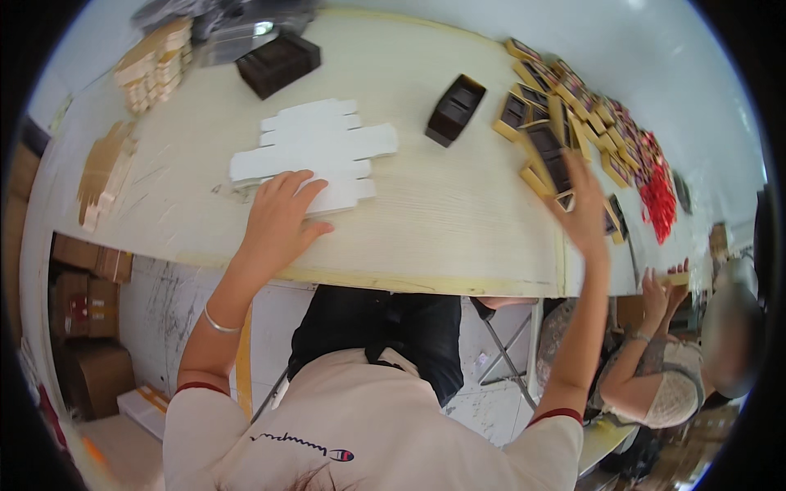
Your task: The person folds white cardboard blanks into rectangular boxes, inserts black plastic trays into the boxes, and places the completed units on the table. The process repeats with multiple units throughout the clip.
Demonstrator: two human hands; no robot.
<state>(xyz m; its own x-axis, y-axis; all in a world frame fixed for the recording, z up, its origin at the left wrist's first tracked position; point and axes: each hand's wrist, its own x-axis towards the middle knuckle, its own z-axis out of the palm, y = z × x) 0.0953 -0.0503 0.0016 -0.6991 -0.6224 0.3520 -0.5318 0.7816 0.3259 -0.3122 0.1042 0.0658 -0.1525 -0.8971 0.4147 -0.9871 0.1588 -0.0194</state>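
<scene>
The person sits at a long, pale cream desk (458, 221). The left hand (282, 214) is open, its fingers spread and thumb held apart, with the fingertips on the near side of a stack of flat white card blanks with notched, tabbed edges (315, 139). That stack lies left of centre on the desk.

The right hand (578, 204) is over to the right, its fingers at the right side of a long gold-yellow box with a dark sectioned top (547, 151); whether the fingers have closed on it cannot be told. This box lies at the near left part of a loose pile of small gold-yellow boxes (610, 135), which spreads toward the far right. Beside the pile is a heap of bright red ribbon-like strips (657, 200).

Between the white stack and the pile stands a dark brown, oblong block of trays (456, 108), apart from both. A second dark brown block (279, 64) rests farther left, near stacked tan card pieces (155, 65). At the right, a co-worker's hands (652, 296) are raised near the desk's edge.
</scene>
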